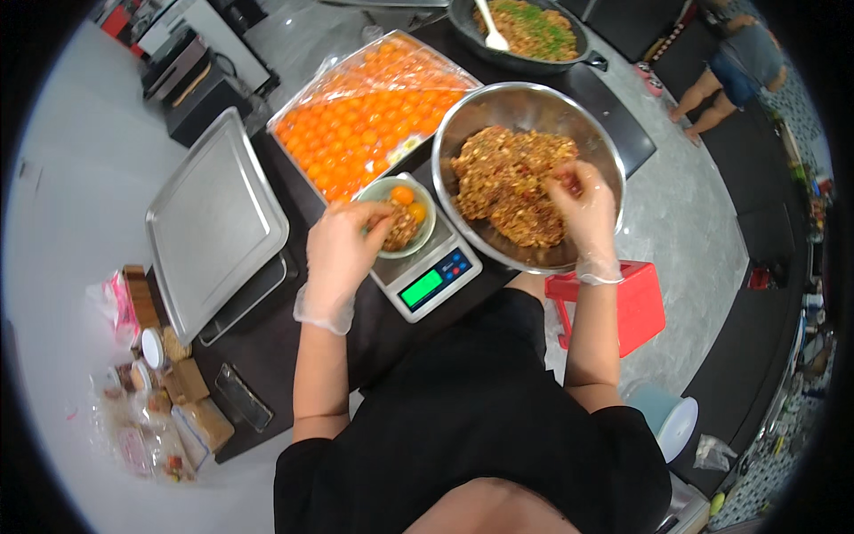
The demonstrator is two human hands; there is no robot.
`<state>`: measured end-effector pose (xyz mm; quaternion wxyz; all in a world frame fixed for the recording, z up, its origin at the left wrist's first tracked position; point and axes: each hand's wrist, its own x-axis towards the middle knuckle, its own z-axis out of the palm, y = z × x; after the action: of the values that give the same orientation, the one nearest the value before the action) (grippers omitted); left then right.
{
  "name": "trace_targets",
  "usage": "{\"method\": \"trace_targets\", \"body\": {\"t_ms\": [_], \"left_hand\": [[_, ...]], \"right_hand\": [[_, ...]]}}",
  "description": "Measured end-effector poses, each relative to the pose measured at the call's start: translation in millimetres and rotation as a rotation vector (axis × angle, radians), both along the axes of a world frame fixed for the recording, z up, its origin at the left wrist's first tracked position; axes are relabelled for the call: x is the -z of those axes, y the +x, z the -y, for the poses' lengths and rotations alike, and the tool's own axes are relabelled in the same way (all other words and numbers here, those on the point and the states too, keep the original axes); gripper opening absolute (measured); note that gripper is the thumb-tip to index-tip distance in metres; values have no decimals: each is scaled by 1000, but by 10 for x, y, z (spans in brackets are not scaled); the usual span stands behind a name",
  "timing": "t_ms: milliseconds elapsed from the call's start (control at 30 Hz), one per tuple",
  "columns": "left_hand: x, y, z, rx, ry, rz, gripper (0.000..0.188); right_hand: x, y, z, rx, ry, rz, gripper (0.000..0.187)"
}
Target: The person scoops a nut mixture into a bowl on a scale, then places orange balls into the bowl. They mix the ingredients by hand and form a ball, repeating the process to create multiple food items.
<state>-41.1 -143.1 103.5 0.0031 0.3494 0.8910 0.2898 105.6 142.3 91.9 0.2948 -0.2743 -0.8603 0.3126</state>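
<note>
A small pale bowl (366, 193) sits on a kitchen scale (420, 294) with a lit green display. It holds two egg yolks (409, 203) and a lump of brown chunky filling (402, 230). My left hand (342, 240), in a clear glove, reaches over the bowl's left rim, its fingertips closed together at the lump; whether they grip it is hidden. Right of the scale, a large steel mixing bowl (455, 233) holds much more filling (511, 182). My gloved right hand (587, 203) is over its right side, fingers curled in round a bit of reddish-brown filling.
Behind the scale is a tray of many yolks (365, 116) under plastic film. A pan (534, 31) with a white spoon stands farther back. Metal trays (213, 227), jars (153, 347) and a phone (242, 398) lie left. A red stool (636, 307) and another person (743, 67) are right.
</note>
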Motion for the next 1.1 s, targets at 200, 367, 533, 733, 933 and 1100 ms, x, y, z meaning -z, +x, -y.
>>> {"method": "trace_targets", "body": {"t_ms": [200, 367, 533, 733, 933, 1100], "left_hand": [[180, 26, -55, -51, 51, -181, 13], [-17, 11, 179, -112, 166, 77, 21], [18, 26, 403, -262, 491, 173, 15], [181, 122, 413, -288, 542, 254, 14], [168, 100, 458, -302, 489, 264, 14], [166, 84, 468, -299, 471, 276, 13]], "right_hand": [[6, -28, -18, 6, -58, -15, 23], [69, 59, -130, 28, -37, 2, 24], [85, 85, -187, 46, -106, 10, 24], [53, -14, -59, -40, -94, 41, 24], [-102, -142, 117, -97, -37, 118, 25], [-182, -218, 217, -175, -13, 173, 25]]}}
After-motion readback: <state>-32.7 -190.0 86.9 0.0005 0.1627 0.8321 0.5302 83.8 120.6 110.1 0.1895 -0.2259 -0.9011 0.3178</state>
